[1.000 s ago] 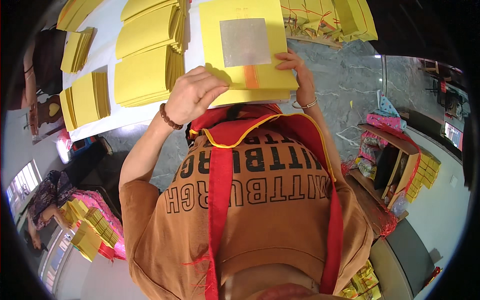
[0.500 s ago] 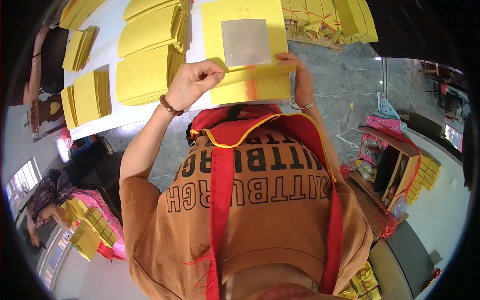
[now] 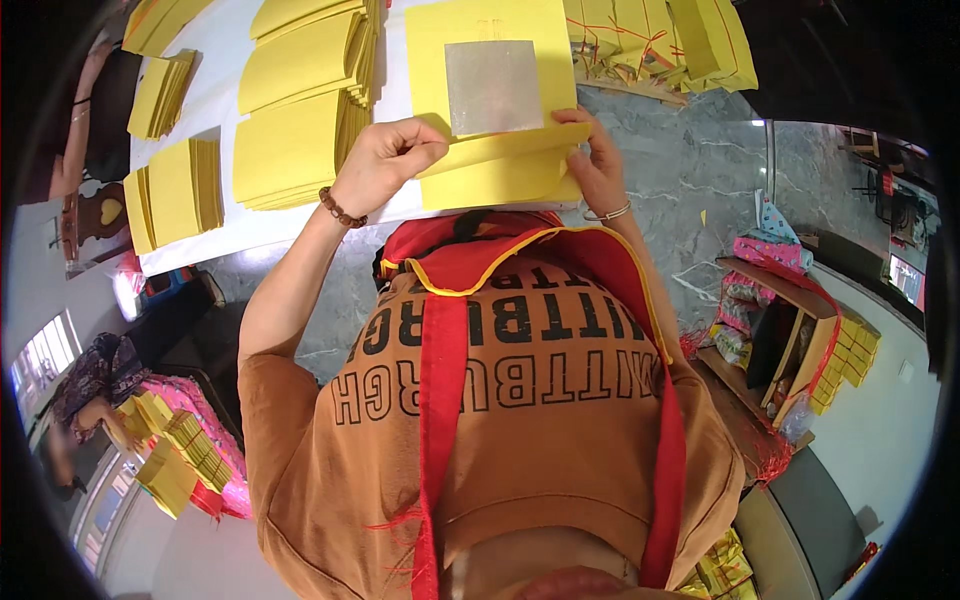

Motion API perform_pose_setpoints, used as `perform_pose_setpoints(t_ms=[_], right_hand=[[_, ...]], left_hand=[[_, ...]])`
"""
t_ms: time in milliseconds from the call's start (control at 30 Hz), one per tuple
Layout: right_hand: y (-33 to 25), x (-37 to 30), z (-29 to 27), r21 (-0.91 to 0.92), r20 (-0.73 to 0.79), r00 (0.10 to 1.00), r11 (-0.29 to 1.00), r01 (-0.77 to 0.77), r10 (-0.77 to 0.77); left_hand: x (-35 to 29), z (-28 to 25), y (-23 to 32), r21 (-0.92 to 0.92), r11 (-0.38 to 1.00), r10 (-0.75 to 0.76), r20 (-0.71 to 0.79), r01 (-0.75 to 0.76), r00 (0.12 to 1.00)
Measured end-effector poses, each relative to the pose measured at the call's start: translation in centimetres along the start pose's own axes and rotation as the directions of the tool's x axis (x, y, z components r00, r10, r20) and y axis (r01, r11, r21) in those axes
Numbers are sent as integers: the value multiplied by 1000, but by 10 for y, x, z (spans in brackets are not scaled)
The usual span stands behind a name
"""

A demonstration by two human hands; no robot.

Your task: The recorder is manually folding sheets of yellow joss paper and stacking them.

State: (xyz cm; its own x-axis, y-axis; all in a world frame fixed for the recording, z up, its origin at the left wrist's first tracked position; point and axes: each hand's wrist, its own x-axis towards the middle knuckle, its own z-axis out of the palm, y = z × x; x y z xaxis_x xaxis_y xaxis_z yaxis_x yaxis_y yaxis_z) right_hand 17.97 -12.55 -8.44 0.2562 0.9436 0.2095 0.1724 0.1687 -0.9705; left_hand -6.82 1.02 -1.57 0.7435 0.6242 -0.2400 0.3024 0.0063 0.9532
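In front of me at the table's near edge lies a yellow paper sheet (image 3: 425, 75) with a silver square (image 3: 492, 88) in its middle. Its near part is bent up into a long fold across the width. My left hand (image 3: 388, 165) pinches the left end of this fold between thumb and fingers. At the right end, my right hand (image 3: 598, 160) grips the paper, thumb below and fingers above. Beneath the fold more yellow paper (image 3: 500, 188) shows; how many sheets lie there I cannot tell.
Folded yellow paper stacks (image 3: 290, 150) stand to the left on a white-covered table (image 3: 225, 225). Tied yellow bundles (image 3: 625, 35) lie at the back right. A wooden shelf (image 3: 790, 290) with wrapped packs stands right. Another person's arm (image 3: 110, 425) is beside yellow papers at far left.
My right hand's fingers have curled further inward on the paper. The fold has shifted, and the orange strip seen below it before is now covered. My left hand stays nearly in place.
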Motion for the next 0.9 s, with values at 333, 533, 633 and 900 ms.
perform_pose_setpoints(t_ms=[333, 533, 633, 900], right_hand=[[8, -2, 7, 32, -102, 987, 991, 128, -125], [23, -10, 0, 10, -34, 999, 1000, 10, -10], [28, -12, 1, 85, -35, 999, 996, -35, 38], [25, -12, 2, 141, -44, 991, 983, -116, 124]], left_hand=[[-5, 1, -4, 63, 998, 21, -12, -20, 1000], [-6, 0, -3, 43, 999, -14, 12, 13, 1000], [-7, 3, -2, 84, 996, -18, -1, 18, 1000], [-18, 37, 21, 784, 415, 513, 218, -462, 830]])
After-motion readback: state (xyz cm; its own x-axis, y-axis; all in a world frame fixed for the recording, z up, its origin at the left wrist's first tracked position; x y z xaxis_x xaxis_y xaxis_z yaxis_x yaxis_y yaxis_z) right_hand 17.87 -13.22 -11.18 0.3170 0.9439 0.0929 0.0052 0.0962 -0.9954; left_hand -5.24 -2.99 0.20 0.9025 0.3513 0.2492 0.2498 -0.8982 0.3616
